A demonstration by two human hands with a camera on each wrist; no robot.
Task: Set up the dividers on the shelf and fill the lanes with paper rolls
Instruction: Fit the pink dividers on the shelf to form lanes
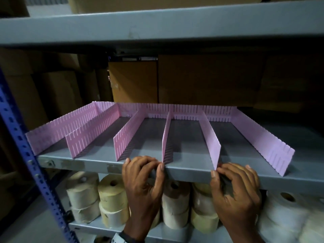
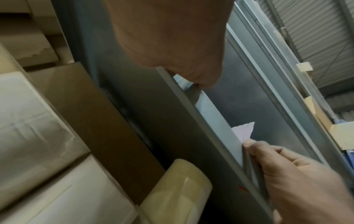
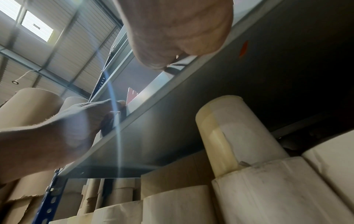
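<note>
Several pink slotted dividers stand front to back on the grey shelf (image 1: 191, 148), slotted into a pink strip (image 1: 175, 111) along the back. My left hand (image 1: 162, 166) pinches the front bottom corner of the fourth divider (image 1: 166, 137) between thumb and forefinger at the shelf lip. My right hand (image 1: 216, 170) pinches the front corner of the fifth divider (image 1: 209, 135) the same way. In the left wrist view my right hand (image 2: 287, 174) shows beside a pink divider tip (image 2: 245, 131). Paper rolls (image 1: 112, 193) stand on the shelf below.
A blue perforated upright (image 1: 19, 137) borders the shelf on the left. Another grey shelf (image 1: 157, 27) runs close overhead. Brown cardboard boxes (image 1: 201, 79) fill the space behind the pink back strip. Larger white rolls (image 1: 284, 213) sit at the lower right.
</note>
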